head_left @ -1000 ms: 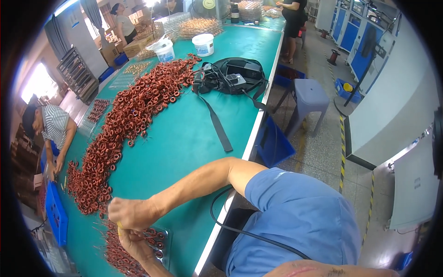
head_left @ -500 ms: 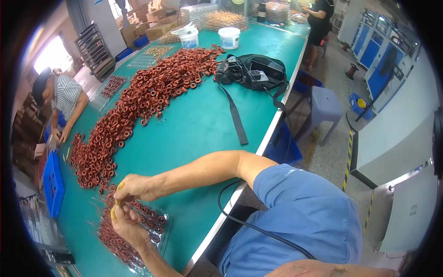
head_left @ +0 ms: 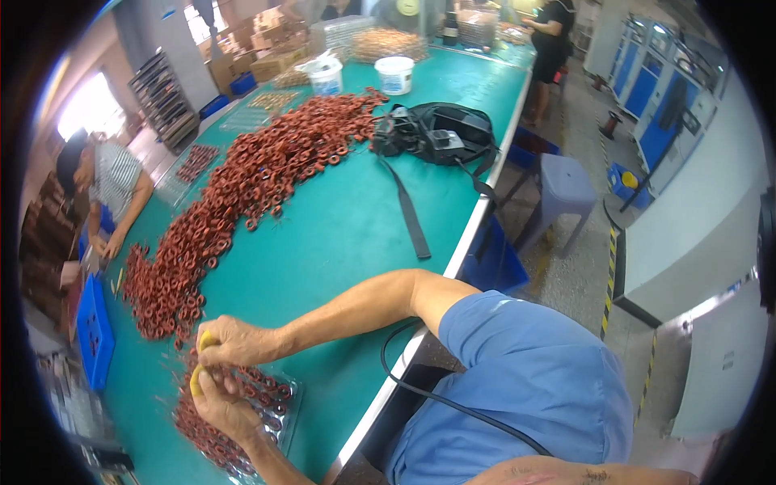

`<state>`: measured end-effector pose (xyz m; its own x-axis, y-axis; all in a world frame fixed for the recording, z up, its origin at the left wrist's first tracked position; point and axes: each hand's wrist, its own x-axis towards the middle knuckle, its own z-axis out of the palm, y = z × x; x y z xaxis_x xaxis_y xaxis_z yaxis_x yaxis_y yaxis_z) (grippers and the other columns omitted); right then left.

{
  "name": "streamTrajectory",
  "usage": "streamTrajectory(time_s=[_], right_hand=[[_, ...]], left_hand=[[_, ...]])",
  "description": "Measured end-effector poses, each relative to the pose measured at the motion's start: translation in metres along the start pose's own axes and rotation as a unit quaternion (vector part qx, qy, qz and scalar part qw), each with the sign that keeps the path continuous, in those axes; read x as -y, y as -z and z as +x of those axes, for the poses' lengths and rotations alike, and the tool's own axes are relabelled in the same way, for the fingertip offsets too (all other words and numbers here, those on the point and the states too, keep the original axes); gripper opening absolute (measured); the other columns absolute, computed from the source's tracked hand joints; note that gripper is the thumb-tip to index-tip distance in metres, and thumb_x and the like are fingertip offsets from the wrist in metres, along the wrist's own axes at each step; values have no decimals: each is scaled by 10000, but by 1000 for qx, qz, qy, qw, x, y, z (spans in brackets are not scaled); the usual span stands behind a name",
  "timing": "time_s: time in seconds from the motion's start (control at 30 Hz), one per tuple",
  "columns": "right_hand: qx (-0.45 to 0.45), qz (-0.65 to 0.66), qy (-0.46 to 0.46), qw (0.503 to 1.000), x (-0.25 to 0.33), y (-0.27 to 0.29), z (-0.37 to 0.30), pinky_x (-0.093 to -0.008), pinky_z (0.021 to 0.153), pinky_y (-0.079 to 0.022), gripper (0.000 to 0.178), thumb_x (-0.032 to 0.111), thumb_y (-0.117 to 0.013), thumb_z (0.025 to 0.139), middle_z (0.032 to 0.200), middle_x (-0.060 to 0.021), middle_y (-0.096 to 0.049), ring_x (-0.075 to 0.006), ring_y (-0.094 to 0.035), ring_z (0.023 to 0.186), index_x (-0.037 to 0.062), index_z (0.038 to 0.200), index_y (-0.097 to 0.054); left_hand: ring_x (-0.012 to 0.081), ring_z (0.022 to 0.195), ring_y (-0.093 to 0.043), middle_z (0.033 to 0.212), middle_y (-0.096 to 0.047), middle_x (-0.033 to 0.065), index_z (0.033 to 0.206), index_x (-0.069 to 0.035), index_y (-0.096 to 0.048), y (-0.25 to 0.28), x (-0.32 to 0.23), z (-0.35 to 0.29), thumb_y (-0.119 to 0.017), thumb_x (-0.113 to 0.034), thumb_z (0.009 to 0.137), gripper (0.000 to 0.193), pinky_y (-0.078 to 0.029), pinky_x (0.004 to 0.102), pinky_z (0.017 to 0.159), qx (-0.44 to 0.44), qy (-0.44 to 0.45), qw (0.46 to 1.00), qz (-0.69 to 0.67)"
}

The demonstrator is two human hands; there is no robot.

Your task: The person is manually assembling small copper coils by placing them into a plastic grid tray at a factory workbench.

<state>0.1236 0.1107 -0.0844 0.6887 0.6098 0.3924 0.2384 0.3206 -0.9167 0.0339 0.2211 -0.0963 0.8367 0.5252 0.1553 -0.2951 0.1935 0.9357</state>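
My right hand [head_left: 236, 340] and my left hand [head_left: 225, 406] come together above a clear plastic tray [head_left: 292, 402], fingertips close to each other. Each is pinched closed and wears yellow coverings on its fingertips. Whatever they pinch is hidden between the fingers. Under and beside them, the tray holds many small red rings [head_left: 212, 440] with thin wire leads, set in rows. Just past my right hand begins a long heap of similar red wire-leaded rings [head_left: 230, 190], stretching away over the green tabletop [head_left: 323, 234].
A black bag [head_left: 457, 129] with a loose strap lies near the table's right edge. Two white tubs [head_left: 394, 74] stand beyond the heap. At left is a blue tray [head_left: 95, 335], with another person [head_left: 120, 182] beside the table. A grey stool [head_left: 564, 182] stands on the right.
My view has shifted slightly. My fingers have turned a little, so more of the yellow fingertip coverings shows. Both hands stay pinched above the tray.
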Motion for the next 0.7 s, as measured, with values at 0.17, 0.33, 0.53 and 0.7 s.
streamTrajectory(time_s=[0.17, 0.33, 0.53, 0.7], right_hand=[[-8, -22, 67, 997, -11, -4, 0, -307, 703, -493, 212, 157, -631, 833, 929, -104, -585, -185, -602, 820, -54, 811, -633], [-4, 30, -106, 994, 2, -1, 1, -307, 667, -491, 233, 182, -649, 822, 850, -107, -637, -180, -614, 783, -49, 848, -635], [-6, 197, -170, 966, -13, -5, 7, -300, 646, -474, 179, 103, -626, 834, 792, -114, -649, -160, -597, 741, -71, 876, -636], [5, 175, -153, 973, -14, -2, 8, -310, 668, -474, 225, 153, -619, 845, 817, -102, -644, -153, -588, 759, -64, 900, -634]], left_hand=[[39, 538, -442, 754, -556, 6, 1023, -9, -576, 7, 7, 2, -495, -197, 988, 208, -294, 172, 429, -6, -13, 1000, 8], [36, 559, -439, 764, -523, -4, 1018, -22, -564, 4, 5, 2, -505, -196, 984, 186, -287, 165, 428, -18, -17, 999, 22], [39, 580, -435, 807, -516, 6, 1043, -30, -537, 6, 10, 4, -528, -203, 978, 186, -306, 173, 449, -2, -13, 1000, -14], [58, 651, -462, 848, -541, 7, 1078, -33, -542, 11, 16, 7, -522, -179, 980, 177, -350, 192, 527, 4, -25, 1000, -1]])
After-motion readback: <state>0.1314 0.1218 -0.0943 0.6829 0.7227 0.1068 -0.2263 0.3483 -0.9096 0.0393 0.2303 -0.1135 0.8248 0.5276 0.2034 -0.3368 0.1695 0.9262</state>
